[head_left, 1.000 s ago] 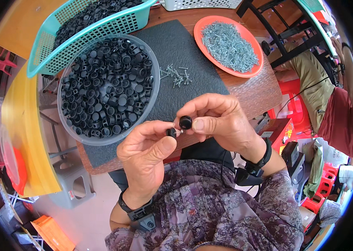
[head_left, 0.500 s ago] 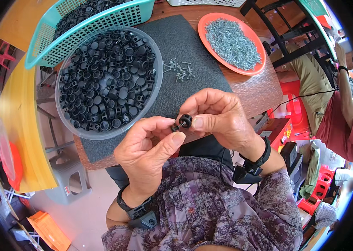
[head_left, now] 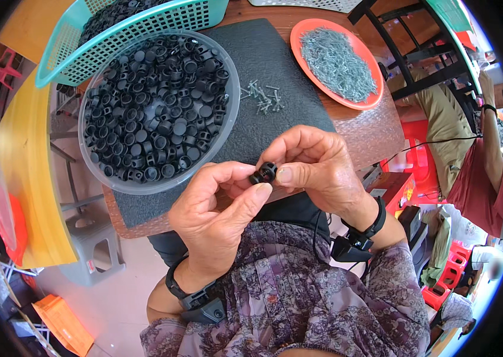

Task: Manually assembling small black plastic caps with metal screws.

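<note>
My right hand [head_left: 314, 169] pinches a small round black plastic part [head_left: 269, 171] between thumb and fingers. Pressed against its left side is a second small black piece [head_left: 256, 178], gripped by the thumb and forefinger of my left hand [head_left: 213, 199]. The two pieces meet in front of my body, just past the table's near edge. Whatever lies between them is hidden. Beyond my hands, a few small silvery springs [head_left: 263, 98] lie loose on a dark grey mat [head_left: 257, 50].
A clear round tub [head_left: 235, 113] of black plastic parts stands left on the mat, with a teal basket [head_left: 138, 38] of black pieces behind it. An orange plate [head_left: 296, 44] heaped with silvery springs sits at right. Another person's arm [head_left: 488, 143] shows far right.
The two black pieces have come together, and the spring seen between them is now hidden. My left hand has shifted slightly right, toward my right hand.
</note>
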Available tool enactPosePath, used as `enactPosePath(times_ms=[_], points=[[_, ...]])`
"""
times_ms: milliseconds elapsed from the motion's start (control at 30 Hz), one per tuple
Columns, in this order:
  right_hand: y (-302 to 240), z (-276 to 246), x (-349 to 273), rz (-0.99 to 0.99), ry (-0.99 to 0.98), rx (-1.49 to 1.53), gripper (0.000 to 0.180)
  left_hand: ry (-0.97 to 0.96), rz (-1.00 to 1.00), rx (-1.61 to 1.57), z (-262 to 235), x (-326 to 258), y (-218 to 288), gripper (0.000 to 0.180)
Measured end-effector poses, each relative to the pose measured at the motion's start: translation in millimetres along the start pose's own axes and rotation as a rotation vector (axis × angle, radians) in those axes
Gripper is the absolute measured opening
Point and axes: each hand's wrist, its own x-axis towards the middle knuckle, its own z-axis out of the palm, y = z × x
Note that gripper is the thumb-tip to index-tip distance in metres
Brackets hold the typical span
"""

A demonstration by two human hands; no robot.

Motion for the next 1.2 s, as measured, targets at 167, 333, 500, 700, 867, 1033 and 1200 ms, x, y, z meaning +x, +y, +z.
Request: enactPosePath(times_ms=[167, 333, 500, 700, 867, 1033, 1200], points=[[1, 1, 0, 0.013, 0.012, -0.019, 0.019, -0.009, -0.021, 0.045, 0, 0, 1, 0.023], [2, 2, 0, -0.019, 0.007, 0.013, 0.017, -0.029, -0.103, 0.09, -3, 2, 3, 0.023], [9, 2, 0, -0.136, -0.005, -0.061, 0.015, -0.062, -0.102, 0.081, -4, 6, 3, 0.027], [5, 3, -3, -0.086, 0.013, -0.022, 0.012, -0.085, -0.13, 0.119, -3, 6, 8, 0.033], [10, -1, -4, -0.146, 0.006, -0.065, 0.009, -0.111, -0.102, 0.115, -4, 6, 5, 0.031], [11, -1, -7, -0.123, 0.013, -0.065, 0.012, -0.129, -0.057, 0.13, -5, 7, 1, 0.027], [19, -1, -6, -0.187, 0.035, -0.101, 0.012, -0.133, -0.037, 0.161, -4, 8, -2, 0.027]])
